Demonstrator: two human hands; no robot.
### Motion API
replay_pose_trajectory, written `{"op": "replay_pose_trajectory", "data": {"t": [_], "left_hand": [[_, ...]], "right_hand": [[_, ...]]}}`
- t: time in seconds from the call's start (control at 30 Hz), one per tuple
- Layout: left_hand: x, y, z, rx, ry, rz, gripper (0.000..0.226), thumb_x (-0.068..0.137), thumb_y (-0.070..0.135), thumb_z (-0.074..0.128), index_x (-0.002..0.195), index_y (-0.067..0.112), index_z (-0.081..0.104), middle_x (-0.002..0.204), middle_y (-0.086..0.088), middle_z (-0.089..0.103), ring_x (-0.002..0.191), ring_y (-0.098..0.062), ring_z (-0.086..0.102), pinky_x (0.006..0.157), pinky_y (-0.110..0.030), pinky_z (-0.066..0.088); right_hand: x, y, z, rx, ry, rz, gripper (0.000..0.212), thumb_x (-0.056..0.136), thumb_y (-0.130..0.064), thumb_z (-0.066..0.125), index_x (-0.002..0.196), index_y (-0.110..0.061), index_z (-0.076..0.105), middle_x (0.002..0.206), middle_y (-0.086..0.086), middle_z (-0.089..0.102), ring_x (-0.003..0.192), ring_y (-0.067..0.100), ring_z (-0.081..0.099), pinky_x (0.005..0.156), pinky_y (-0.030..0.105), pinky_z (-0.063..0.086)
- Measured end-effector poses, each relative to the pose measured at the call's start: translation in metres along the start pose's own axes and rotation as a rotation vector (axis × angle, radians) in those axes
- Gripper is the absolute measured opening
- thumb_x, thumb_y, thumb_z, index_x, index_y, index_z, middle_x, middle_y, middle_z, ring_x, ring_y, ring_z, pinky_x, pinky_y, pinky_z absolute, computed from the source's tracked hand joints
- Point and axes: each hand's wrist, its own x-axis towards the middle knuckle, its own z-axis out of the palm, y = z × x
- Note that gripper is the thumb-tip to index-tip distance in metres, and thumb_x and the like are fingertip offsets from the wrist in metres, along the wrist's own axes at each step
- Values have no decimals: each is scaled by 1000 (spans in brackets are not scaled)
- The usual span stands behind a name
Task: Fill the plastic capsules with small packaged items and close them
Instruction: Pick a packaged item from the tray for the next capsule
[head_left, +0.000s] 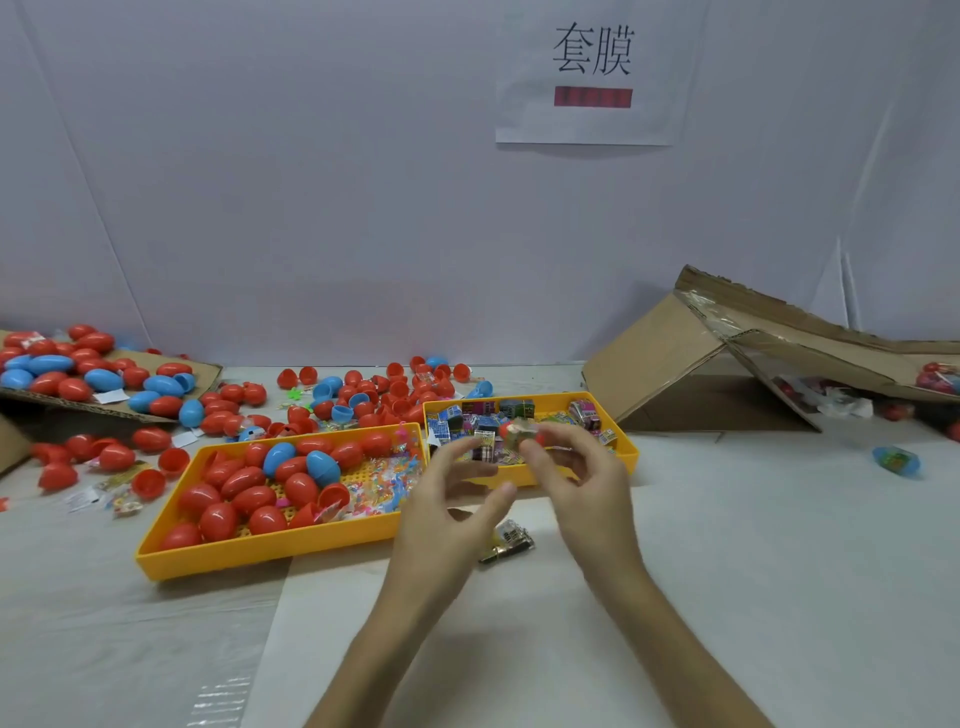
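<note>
Cardboard box (691, 364) far right of the fingers, yellow tray of capsules (260, 552) to their left, smaller tray of packaged items (627, 451) under the fingertips, left hand (447, 501) fingers spread apart, right hand (589, 480) pinching a red capsule half (506, 430), loose packet (511, 540) below the thumbs.

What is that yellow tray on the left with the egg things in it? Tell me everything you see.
The left yellow tray looks like plastic: shallow, rectangular, low walls, a gridded floor. It lies flat on the table, its right end by a second yellow tray. Inside lie red capsules, two blue capsules and small colourful trinkets.
</note>
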Motion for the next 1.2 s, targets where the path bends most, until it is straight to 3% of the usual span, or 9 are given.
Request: {"op": "replay_pose_trajectory", "data": {"t": [0.1, 0.23, 0.33, 0.47, 0.57, 0.7, 0.83, 1.07, 1.2], "left_hand": [[-5, -9, 3, 422, -137, 84, 50, 89, 28, 74, 132, 41, 53, 120, 25, 60, 112, 4, 56, 86, -7, 41], [-8, -17, 5, 579, -223, 55, 46, 86, 18, 73, 123, 41, 57, 116, 21, 60, 111, -3, 54, 95, -23, 48], [-6, -20, 3, 516, -215, 49, 43, 87, 9, 71, 119, 37, 61, 107, 21, 60, 101, 4, 56, 82, -6, 43], [-4, -20, 3, 485, -205, 37, 42, 87, 6, 71, 119, 33, 63, 101, 22, 58, 96, 7, 56, 76, -1, 41], [-6, -19, 3, 531, -207, 41, 43, 87, 11, 72, 121, 36, 61, 103, 22, 57, 100, -2, 56, 87, -16, 48], [-6, -19, 4, 542, -204, 47, 42, 88, 15, 72, 121, 37, 59, 103, 21, 57, 99, -3, 56, 87, -22, 50], [-6, -20, 2, 496, -172, 47, 45, 86, 13, 74, 122, 33, 58, 98, 16, 59, 96, -3, 57, 85, -24, 51], [-6, -22, 4, 535, -144, 87, 48, 85, 16, 72, 123, 41, 55, 95, 18, 59, 91, -3, 58, 80, -27, 52], [-4, -23, 4, 512, -148, 89, 44, 86, 16, 72, 123, 35, 56, 93, 17, 60, 89, -2, 58, 77, -21, 50]], "right_hand": [[19, 1, -16, 305, 45, 404, 16, 91, -10, 71, 106, -17, 72, 98, 3, 77, 87, 16, 73, 68, 23, 57], [50, 0, -31, 452, -87, 760, 14, 95, -12, 65, 107, -5, 66, 85, 8, 75, 72, 15, 70, 57, 20, 55], [94, -14, -49, 584, -88, 765, 17, 98, -16, 57, 106, -4, 67, 88, 8, 72, 66, 11, 64, 59, 20, 48], [154, -44, -90, 899, 218, 504, 31, 104, -26, 50, 127, -7, 56, 115, 11, 68, 86, 19, 72, 72, 26, 50], [150, -35, -87, 673, 225, 527, 21, 106, -22, 43, 117, -6, 51, 104, 16, 68, 84, 23, 70, 69, 27, 51], [102, -2, -56, 285, -82, 534, 18, 102, -12, 51, 96, -3, 65, 74, 10, 71, 55, 14, 63, 50, 22, 50], [59, 17, -37, 9, -383, 423, 25, 100, -17, 59, 78, -8, 66, 63, 8, 64, 40, 14, 45, 39, 20, 34], [30, 25, -30, -428, -519, 200, 35, 85, -45, 75, 63, -20, 65, 58, 3, 67, 46, 7, 52, 46, 19, 38], [25, 29, -25, -691, -559, 125, 44, 63, -66, 74, 63, -23, 64, 67, -6, 67, 62, 7, 58, 59, 31, 45]]}}
